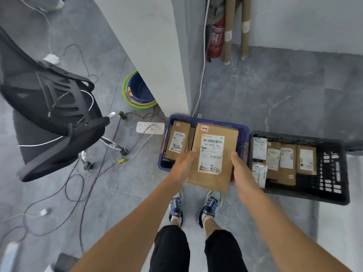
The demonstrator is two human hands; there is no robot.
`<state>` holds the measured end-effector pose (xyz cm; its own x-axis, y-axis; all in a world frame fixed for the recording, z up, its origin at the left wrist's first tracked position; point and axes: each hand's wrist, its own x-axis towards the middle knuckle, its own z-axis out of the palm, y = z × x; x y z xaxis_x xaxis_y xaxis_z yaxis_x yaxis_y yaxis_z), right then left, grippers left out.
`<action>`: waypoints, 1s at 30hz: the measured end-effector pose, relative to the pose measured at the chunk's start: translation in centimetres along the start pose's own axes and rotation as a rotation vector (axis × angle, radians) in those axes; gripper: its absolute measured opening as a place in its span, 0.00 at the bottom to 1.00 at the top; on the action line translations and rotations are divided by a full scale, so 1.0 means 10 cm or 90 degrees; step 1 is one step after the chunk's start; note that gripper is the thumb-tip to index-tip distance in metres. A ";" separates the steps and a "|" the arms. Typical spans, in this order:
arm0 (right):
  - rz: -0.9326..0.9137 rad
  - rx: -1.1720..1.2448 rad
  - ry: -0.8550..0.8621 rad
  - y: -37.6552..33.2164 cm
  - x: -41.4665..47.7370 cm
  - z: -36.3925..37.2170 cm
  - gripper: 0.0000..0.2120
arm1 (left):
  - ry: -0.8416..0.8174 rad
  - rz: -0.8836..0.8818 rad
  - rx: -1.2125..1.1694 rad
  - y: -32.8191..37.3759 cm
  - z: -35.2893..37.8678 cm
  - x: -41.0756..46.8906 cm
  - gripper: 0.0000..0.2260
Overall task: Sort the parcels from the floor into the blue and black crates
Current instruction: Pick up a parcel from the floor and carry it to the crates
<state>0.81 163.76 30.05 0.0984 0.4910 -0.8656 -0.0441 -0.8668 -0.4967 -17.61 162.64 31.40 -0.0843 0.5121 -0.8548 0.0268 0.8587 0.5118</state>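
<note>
- Head view: both forearms reach forward and down, carrying a flat brown cardboard parcel (214,163) with a white label over the near edge of the blue plastic crate (244,138).
- The left hand (183,163) lies with straight fingers against the parcel's left edge.
- The right hand (240,165) clasps the right edge, thumb on top and fingers hidden beneath.
- The black plastic crate (294,135) stands just right of the blue one.
</note>
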 end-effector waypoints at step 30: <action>0.048 -0.056 -0.007 0.88 3.62 0.96 0.44 | -0.013 0.053 0.209 -0.73 -0.08 3.62 0.24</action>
<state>-5.57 174.76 -6.28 0.0865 0.4243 -0.9014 0.0365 -0.9055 -0.4227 -21.63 174.83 -3.19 -0.0491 0.5788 -0.8140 0.3526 0.7725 0.5281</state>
